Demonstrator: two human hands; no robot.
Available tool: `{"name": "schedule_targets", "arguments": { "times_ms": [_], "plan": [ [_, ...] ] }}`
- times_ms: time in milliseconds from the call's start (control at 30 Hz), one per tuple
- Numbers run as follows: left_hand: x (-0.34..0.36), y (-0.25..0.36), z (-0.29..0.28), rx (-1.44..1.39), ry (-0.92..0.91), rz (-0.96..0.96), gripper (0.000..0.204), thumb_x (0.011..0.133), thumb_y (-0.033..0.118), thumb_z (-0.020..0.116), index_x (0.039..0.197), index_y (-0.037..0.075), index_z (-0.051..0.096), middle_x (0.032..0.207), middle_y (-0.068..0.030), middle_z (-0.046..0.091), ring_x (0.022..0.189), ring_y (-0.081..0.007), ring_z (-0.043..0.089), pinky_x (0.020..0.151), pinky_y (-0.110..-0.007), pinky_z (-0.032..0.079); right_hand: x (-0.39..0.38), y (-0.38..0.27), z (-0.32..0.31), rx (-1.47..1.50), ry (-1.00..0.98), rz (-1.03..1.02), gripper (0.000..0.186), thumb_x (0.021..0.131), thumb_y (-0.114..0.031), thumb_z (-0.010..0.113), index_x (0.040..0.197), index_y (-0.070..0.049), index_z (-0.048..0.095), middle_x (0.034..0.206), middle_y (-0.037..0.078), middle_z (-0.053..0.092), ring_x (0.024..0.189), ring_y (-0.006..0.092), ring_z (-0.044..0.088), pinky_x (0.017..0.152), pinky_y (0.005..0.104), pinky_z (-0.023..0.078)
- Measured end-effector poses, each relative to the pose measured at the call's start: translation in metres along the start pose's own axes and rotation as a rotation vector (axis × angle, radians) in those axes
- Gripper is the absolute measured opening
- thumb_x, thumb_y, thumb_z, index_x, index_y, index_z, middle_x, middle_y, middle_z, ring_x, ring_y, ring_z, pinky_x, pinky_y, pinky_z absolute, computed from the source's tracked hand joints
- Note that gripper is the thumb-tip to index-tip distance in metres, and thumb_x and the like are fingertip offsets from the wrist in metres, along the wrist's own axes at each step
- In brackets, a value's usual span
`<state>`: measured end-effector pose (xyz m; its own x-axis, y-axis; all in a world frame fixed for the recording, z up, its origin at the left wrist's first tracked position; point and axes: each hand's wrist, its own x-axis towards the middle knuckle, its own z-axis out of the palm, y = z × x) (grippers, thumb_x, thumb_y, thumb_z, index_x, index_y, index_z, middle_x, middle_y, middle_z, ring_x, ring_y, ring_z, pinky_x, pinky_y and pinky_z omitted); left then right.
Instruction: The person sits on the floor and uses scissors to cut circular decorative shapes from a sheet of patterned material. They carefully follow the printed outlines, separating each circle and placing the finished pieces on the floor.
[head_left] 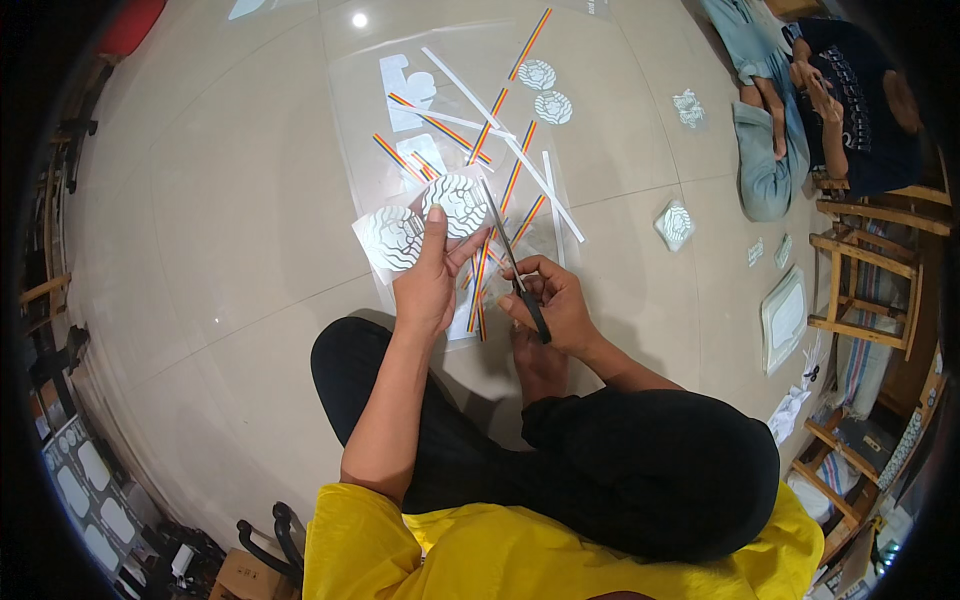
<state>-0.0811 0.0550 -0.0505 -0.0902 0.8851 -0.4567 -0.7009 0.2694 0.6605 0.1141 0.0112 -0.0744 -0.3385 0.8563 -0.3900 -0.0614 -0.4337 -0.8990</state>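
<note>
Holding a whitish rectangular sheet (pixel 393 240) beside black-handled metal scissors (pixel 536 312)!

And it's the left hand (pixel 430 285) pinching that sheet, thumb on top between two round, wavy-lined designs, fingers tucked behind! Across from it, the right hand (pixel 553 310) grips the scissors by the handles, blades right by the sheet's edge; touching or not, cannot tell! Beyond, long rainbow-striped strips (pixel 519 165) and thin white strips (pixel 460 88) criss-cross over the glossy beige tiled floor (pixel 250 200).
</note>
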Motion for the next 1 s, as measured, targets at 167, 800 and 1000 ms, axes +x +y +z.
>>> {"name": "schedule_targets", "arguments": {
  "times_ms": [167,800,1000],
  "plan": [
    [0.0,-0.001,-0.001,0.009,-0.02,-0.014,0.047,0.111,0.025,0.059,0.15,0.0,0.048,0.135,-0.0138,0.066,0.119,-0.0259,0.071,0.101,-0.042,0.063,-0.001,-0.001,0.002,0.014,0.019,0.01,0.035,0.094,-0.005,0.079,0.123,0.001,0.06,0.082,0.003,0.07,0.067,0.0046,0.062,0.061,0.0223,0.048],
    [-0.005,-0.006,0.008,0.043,-0.015,-0.034,0.047,0.11,0.034,0.061,0.14,-0.002,0.054,0.123,-0.0149,0.07,0.108,-0.0256,0.074,0.101,-0.04,0.062,0.007,-0.012,0.004,0.03,0.09,0.015,0.036,0.093,-0.012,0.083,0.119,0.0,0.061,0.07,-0.001,0.065,0.059,0.003,0.057,0.053,0.0213,0.04],
    [-0.003,-0.009,0.005,0.037,-0.013,-0.036,0.047,0.11,0.033,0.062,0.14,-0.003,0.054,0.123,-0.0153,0.07,0.108,-0.0263,0.074,0.1,-0.041,0.063,0.005,-0.011,0.002,-0.022,0.101,0.042,0.035,0.093,-0.011,0.084,0.118,0.0,0.062,0.071,0.0,0.067,0.059,0.0033,0.058,0.052,0.0213,0.04]
  ]
}}
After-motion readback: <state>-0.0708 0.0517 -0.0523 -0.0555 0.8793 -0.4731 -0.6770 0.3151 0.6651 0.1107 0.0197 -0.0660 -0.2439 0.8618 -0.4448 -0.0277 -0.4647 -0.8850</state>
